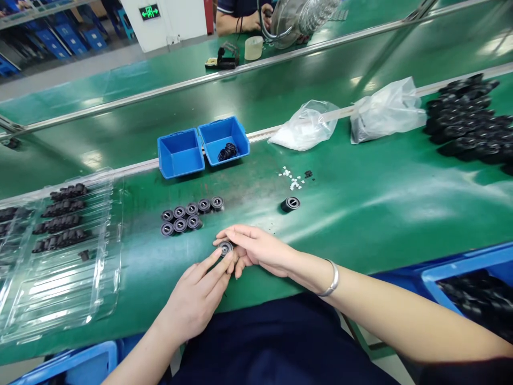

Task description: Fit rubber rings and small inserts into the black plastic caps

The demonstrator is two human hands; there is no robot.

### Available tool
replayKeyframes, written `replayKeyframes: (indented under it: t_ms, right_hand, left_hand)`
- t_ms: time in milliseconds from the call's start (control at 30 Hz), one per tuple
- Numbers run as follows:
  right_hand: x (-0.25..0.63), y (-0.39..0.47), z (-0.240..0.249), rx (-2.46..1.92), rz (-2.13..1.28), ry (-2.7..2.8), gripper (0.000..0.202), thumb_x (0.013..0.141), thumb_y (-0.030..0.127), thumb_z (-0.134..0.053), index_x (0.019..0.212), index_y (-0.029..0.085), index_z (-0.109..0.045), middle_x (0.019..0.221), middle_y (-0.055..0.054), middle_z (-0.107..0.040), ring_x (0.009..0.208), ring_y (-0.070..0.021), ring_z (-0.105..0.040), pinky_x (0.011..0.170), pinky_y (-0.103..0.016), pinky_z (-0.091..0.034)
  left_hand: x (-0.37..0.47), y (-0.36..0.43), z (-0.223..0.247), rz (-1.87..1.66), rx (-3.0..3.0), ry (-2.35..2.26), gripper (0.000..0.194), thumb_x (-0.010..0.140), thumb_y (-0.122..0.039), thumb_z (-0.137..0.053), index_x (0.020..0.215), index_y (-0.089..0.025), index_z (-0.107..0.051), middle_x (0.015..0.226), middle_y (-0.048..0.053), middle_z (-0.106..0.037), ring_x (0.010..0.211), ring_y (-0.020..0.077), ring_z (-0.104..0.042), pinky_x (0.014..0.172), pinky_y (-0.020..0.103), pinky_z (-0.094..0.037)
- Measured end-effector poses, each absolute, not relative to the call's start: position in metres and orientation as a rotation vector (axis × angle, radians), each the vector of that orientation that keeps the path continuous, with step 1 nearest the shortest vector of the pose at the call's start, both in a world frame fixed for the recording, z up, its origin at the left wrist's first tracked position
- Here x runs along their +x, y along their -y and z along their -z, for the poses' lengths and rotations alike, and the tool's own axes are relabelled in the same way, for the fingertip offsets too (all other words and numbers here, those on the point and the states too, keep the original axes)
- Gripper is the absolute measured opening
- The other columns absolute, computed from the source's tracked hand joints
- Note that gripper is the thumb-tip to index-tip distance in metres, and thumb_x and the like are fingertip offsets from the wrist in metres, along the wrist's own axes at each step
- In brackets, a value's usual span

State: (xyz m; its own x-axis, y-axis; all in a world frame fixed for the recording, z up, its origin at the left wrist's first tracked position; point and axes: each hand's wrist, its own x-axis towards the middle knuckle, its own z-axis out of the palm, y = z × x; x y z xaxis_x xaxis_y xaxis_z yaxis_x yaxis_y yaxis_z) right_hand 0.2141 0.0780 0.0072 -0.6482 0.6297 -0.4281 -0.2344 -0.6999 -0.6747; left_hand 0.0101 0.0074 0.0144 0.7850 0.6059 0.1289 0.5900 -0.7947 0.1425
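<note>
Between my two hands, just above the green table, is a round black plastic part with its ringed face turned up. My left hand has its fingertips pressed on the near side of the part. Curled around the far and right side of it is my right hand, a silver bangle on the wrist. Two rows of similar black cylindrical parts stand to the upper left of my hands. A single black cylinder lies to the upper right. Beyond it are small white pieces and tiny black pieces.
Two blue bins stand at the back, the right one holding black rings. Clear plastic bags lie right of them. A clear tray with black parts is at left, a pile of black parts far right. Across the divider sits another person.
</note>
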Motion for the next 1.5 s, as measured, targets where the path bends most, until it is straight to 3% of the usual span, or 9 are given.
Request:
replayKeyframes:
  t_ms: [200,367,500,667,800,1033,1200,1333,1500]
  right_hand:
    - [0.215,-0.078,-0.005,-0.837,-2.372,0.899,0.017,0.092,0.027,-0.057,0.102,0.014,-0.055,0.066,-0.001,-0.063,0.054,-0.0119,-0.064,0.057,-0.026,-0.056]
    - [0.214,-0.069,0.001,-0.830,-2.169,0.849,0.028,0.090,0.032,-0.060,0.112,0.017,-0.052,0.081,-0.002,-0.064,0.066,-0.0137,-0.065,0.060,-0.029,-0.057]
    - [0.218,-0.061,0.007,-0.858,-2.023,0.945,0.034,0.093,0.035,-0.056,0.121,0.018,-0.046,0.075,-0.001,-0.064,0.062,-0.0121,-0.064,0.061,-0.027,-0.054]
    - [0.224,-0.055,0.004,-0.906,-1.859,1.279,0.020,0.094,0.031,-0.050,0.108,0.017,-0.055,0.080,-0.002,-0.061,0.055,-0.0090,-0.058,0.055,-0.025,-0.052]
    - [0.238,-0.052,-0.005,-0.939,-1.564,1.505,0.017,0.095,0.025,-0.045,0.100,0.018,-0.061,0.109,-0.008,-0.055,0.065,-0.0093,-0.060,0.055,-0.025,-0.053]
    - [0.290,-0.067,-0.019,-1.360,-0.538,1.645,0.017,0.094,0.022,-0.050,0.105,0.021,-0.062,0.114,-0.011,-0.058,0.075,-0.0163,-0.060,0.061,-0.031,-0.052]
    - [0.315,-0.078,-0.009,-1.606,-0.357,1.715,0.020,0.094,0.027,-0.051,0.112,0.020,-0.058,0.116,-0.012,-0.058,0.059,-0.0126,-0.055,0.061,-0.033,-0.051]
    - [0.301,-0.075,-0.002,-1.437,-0.569,1.871,0.020,0.096,0.025,-0.048,0.114,0.020,-0.056,0.110,-0.010,-0.060,0.079,-0.0179,-0.061,0.079,-0.036,-0.053]
    - [0.266,-0.066,-0.015,-1.224,-0.836,2.047,0.022,0.098,0.025,-0.044,0.117,0.021,-0.054,0.117,-0.012,-0.056,0.093,-0.0206,-0.061,0.085,-0.038,-0.052]
  left_hand:
    - [0.010,-0.005,-0.009,-0.252,2.874,-0.961,0.034,0.095,-0.011,-0.042,0.124,-0.011,-0.058,0.153,0.006,-0.036,0.142,0.0321,-0.028,0.102,0.043,-0.045]
    - [0.009,-0.014,-0.011,-0.188,2.891,-1.004,0.037,0.095,-0.009,-0.038,0.127,-0.009,-0.055,0.154,0.010,-0.034,0.144,0.0332,-0.023,0.102,0.046,-0.043]
    - [0.007,-0.028,-0.013,-0.120,2.896,-1.161,0.034,0.094,-0.006,-0.037,0.120,-0.008,-0.059,0.156,0.015,-0.029,0.146,0.0342,-0.017,0.106,0.049,-0.040]
    - [0.004,-0.037,-0.014,-0.097,2.902,-1.277,0.031,0.094,-0.007,-0.040,0.118,-0.008,-0.059,0.156,0.018,-0.027,0.147,0.0349,-0.013,0.108,0.050,-0.039]
    - [0.003,-0.043,-0.013,-0.088,2.912,-1.272,0.030,0.096,-0.009,-0.040,0.120,-0.009,-0.058,0.156,0.020,-0.027,0.147,0.0336,-0.015,0.108,0.049,-0.040]
    - [0.006,-0.045,-0.016,-0.282,2.854,-1.308,0.027,0.094,-0.008,-0.043,0.115,-0.009,-0.059,0.151,0.021,-0.035,0.144,0.0347,-0.026,0.107,0.048,-0.042]
    - [0.009,-0.031,-0.021,-0.458,2.622,-1.353,0.029,0.095,-0.010,-0.041,0.120,-0.013,-0.056,0.109,0.014,-0.066,0.098,0.0214,-0.066,0.082,0.035,-0.056]
    - [0.014,-0.024,-0.026,-0.475,2.310,-1.302,0.030,0.098,-0.014,-0.037,0.123,-0.015,-0.054,0.075,0.002,-0.066,0.079,0.0140,-0.068,0.073,0.025,-0.056]
    - [0.027,-0.021,-0.036,-0.514,2.033,-1.342,0.031,0.100,-0.021,-0.039,0.126,-0.019,-0.054,0.067,-0.002,-0.065,0.073,0.0121,-0.067,0.073,0.024,-0.053]
